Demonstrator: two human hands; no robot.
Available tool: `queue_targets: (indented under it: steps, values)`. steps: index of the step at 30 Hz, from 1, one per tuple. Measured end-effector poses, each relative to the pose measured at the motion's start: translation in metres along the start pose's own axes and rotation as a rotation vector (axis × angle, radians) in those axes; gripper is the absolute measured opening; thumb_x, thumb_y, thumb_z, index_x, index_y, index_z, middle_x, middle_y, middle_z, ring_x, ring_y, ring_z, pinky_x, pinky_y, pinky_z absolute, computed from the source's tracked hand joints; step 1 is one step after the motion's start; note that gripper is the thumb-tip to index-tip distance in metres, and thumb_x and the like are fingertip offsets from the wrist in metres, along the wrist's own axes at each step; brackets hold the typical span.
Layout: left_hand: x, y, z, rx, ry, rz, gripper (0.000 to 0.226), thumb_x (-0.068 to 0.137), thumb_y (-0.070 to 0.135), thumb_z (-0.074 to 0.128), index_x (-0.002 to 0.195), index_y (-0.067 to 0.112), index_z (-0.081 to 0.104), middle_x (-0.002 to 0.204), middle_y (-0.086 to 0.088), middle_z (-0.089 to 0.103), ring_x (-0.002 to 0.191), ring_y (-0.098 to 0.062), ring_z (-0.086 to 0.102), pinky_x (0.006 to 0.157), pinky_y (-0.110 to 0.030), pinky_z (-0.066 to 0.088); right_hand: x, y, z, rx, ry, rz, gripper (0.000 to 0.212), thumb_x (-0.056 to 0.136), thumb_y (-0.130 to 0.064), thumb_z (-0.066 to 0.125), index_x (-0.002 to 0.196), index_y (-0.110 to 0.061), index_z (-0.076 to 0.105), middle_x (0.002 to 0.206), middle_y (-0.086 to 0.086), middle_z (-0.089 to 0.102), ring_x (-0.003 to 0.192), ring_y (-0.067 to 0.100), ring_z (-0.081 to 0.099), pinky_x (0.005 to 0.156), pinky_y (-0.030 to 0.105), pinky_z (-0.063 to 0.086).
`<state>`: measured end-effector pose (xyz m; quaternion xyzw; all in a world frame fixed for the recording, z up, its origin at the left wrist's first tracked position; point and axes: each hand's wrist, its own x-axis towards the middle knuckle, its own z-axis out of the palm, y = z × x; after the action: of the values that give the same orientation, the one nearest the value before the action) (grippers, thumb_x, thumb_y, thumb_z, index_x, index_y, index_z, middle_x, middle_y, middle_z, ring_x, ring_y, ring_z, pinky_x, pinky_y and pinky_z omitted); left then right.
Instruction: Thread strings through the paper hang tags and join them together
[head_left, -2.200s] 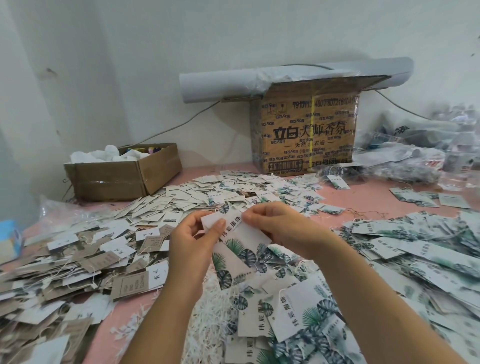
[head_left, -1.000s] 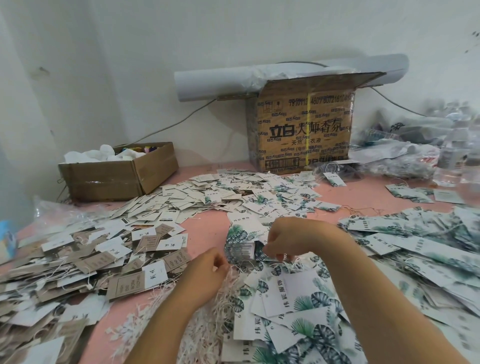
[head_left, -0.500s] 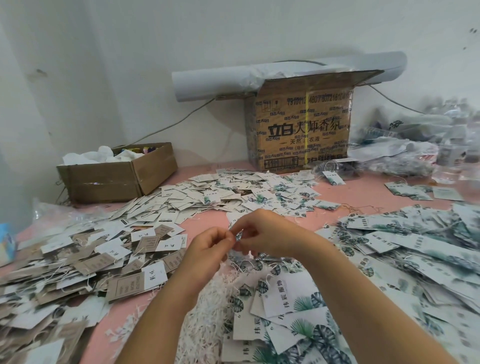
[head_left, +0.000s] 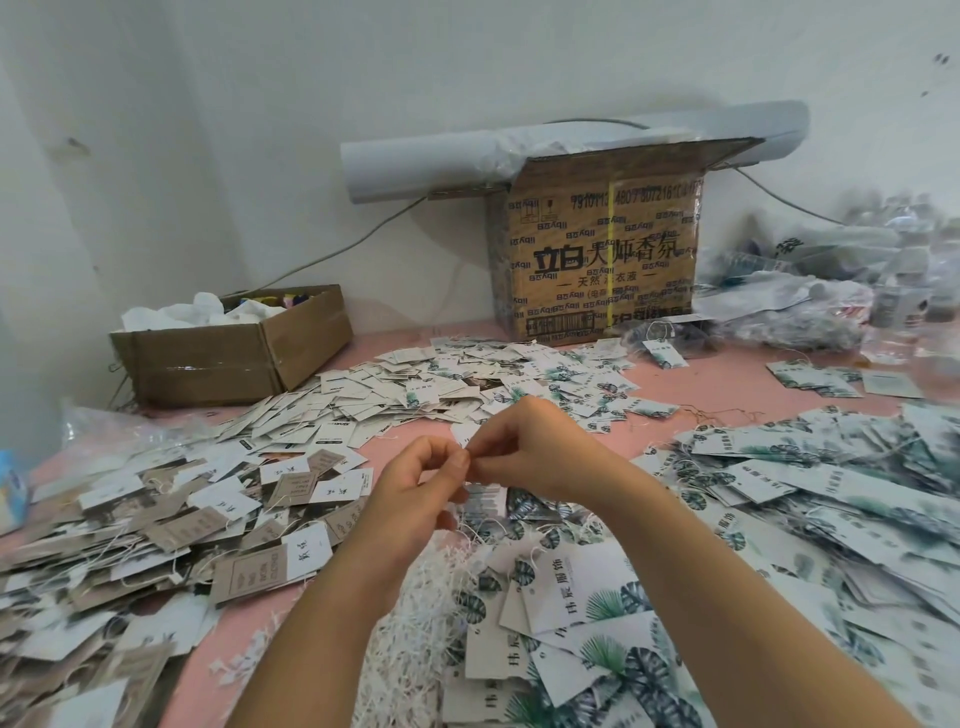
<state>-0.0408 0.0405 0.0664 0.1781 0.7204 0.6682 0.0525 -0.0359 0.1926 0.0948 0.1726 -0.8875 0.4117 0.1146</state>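
Over tag heaps, two hands pinch one tag.

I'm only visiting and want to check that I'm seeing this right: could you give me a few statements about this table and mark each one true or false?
1. The left hand and the right hand pinch a small white tag between them. True.
2. The small box at the left is shut. False: it stands open, with white stuff inside.
3. Leaf-printed tags lie piled at the right. True.
4. The table is blue. False: it is pink.
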Motion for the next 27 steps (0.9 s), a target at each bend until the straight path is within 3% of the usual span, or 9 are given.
queue_targets:
  steps: [7, 16, 20, 27]
  values:
    - [0.000, -0.005, -0.001, 0.087, -0.051, 0.035, 0.012, 0.093, 0.024, 0.053, 0.093, 0.013, 0.056, 0.063, 0.003, 0.063, 0.043, -0.010, 0.048, 0.044, -0.017, 0.040, 0.001, 0.000, -0.009, 0.232, 0.108, 0.095, 0.010, 0.085, -0.011, 0.064, 0.078, -0.011, 0.070, 0.060, -0.007, 0.064, 0.056, 0.006, 0.057, 0.059, 0.022, 0.049]
    - [0.002, -0.016, -0.005, 0.299, -0.080, 0.024, 0.020, 0.095, 0.019, 0.050, 0.082, 0.012, 0.064, 0.058, 0.005, 0.058, 0.043, -0.008, 0.045, 0.045, -0.014, 0.037, -0.002, 0.002, -0.028, 0.850, 0.358, 0.136, 0.023, 0.093, -0.004, 0.048, 0.074, -0.005, 0.062, 0.071, 0.007, 0.069, 0.066, 0.018, 0.065, 0.068, 0.028, 0.055]
    - [0.002, -0.018, -0.006, 0.330, -0.078, 0.013, 0.020, 0.095, 0.018, 0.052, 0.079, 0.013, 0.064, 0.060, 0.005, 0.058, 0.041, -0.009, 0.043, 0.044, -0.016, 0.036, -0.001, 0.004, -0.029, 1.093, 0.439, 0.131, 0.024, 0.097, -0.007, 0.042, 0.076, -0.007, 0.055, 0.067, 0.007, 0.069, 0.063, 0.019, 0.067, 0.063, 0.029, 0.058]
    - [0.002, -0.020, -0.006, 0.323, -0.055, 0.014, 0.023, 0.096, 0.019, 0.048, 0.083, 0.011, 0.065, 0.054, 0.006, 0.057, 0.042, -0.008, 0.042, 0.044, -0.016, 0.035, -0.001, 0.006, -0.031, 1.130, 0.526, 0.151, 0.026, 0.098, -0.009, 0.041, 0.075, -0.009, 0.055, 0.059, 0.006, 0.065, 0.052, 0.017, 0.063, 0.052, 0.028, 0.054]
